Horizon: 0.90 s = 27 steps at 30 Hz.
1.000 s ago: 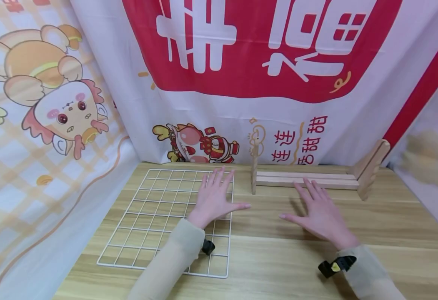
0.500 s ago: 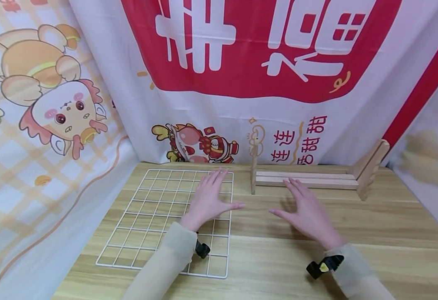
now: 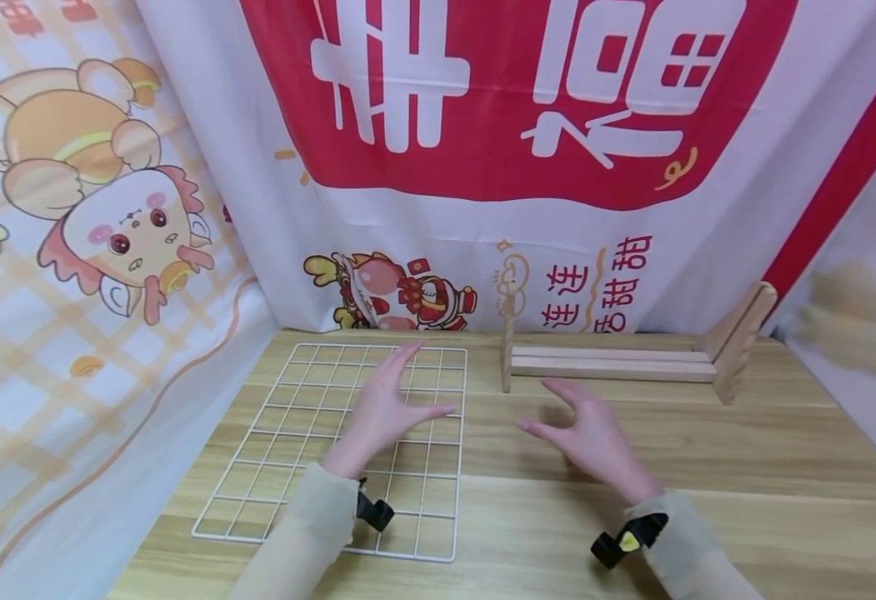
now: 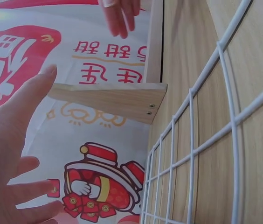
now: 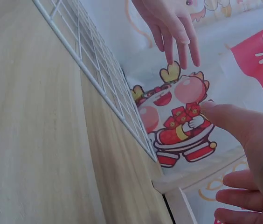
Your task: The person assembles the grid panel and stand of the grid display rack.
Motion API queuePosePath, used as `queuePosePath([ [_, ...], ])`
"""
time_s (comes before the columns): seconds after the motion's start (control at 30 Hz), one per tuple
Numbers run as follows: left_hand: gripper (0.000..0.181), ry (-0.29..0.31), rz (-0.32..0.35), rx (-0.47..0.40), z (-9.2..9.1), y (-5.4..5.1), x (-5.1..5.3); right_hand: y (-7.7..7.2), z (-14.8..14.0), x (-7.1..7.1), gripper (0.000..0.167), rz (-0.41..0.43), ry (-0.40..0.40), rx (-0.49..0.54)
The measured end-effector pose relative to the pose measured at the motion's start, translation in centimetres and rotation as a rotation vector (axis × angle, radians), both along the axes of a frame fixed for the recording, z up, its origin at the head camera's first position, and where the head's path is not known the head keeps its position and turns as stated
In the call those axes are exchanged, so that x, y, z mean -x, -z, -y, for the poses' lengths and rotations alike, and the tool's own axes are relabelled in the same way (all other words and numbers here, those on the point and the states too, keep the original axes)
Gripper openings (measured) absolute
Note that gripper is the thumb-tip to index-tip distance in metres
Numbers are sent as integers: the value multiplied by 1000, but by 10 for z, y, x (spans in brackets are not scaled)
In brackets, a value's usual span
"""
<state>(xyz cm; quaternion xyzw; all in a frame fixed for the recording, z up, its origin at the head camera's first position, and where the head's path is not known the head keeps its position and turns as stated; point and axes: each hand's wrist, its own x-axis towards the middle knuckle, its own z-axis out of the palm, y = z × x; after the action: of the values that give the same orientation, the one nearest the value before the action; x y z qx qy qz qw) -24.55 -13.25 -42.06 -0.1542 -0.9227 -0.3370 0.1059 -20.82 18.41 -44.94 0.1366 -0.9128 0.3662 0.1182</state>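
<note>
My left hand (image 3: 381, 412) hovers over the right part of a white wire grid panel (image 3: 458, 477), thumb held away from the fingers and nothing between them. Across a gap, my right hand (image 3: 591, 429) hangs over the bare wood in front of a low wooden rack (image 3: 613, 367), also holding nothing. The two thumbs point toward each other. In the left wrist view, the rack's end board (image 4: 117, 100) stands upright beyond the grid, with two screws near its lower edge. The right wrist view has my right hand (image 5: 248, 154) at its edge, fingers apart.
The wooden tabletop (image 3: 783, 500) carries the grid at left and the rack at back right. Printed cloth (image 3: 595, 179) hangs behind the table, and another printed cloth (image 3: 100, 375) covers the left side. A black camera (image 3: 618, 542) sits on the right wrist.
Both hands have drawn back toward the person and shifted left. Their fingers look less spread and slightly more bent. The grid and rack have stayed put.
</note>
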Motion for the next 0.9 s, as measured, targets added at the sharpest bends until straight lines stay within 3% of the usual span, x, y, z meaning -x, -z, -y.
queuePosePath([
  [0.2,102,-5,6,-36,14,6,-3,6,15,1,78,58,-47,47],
  [0.53,95,-40,99,-67,46,24,-9,17,42,-4,74,210,-132,150],
  [0.7,93,-89,125,-89,65,32,-10,22,51,-6,75,221,-165,164],
  [0.9,92,-140,147,-134,91,34,-9,22,61,-9,74,237,-194,190],
])
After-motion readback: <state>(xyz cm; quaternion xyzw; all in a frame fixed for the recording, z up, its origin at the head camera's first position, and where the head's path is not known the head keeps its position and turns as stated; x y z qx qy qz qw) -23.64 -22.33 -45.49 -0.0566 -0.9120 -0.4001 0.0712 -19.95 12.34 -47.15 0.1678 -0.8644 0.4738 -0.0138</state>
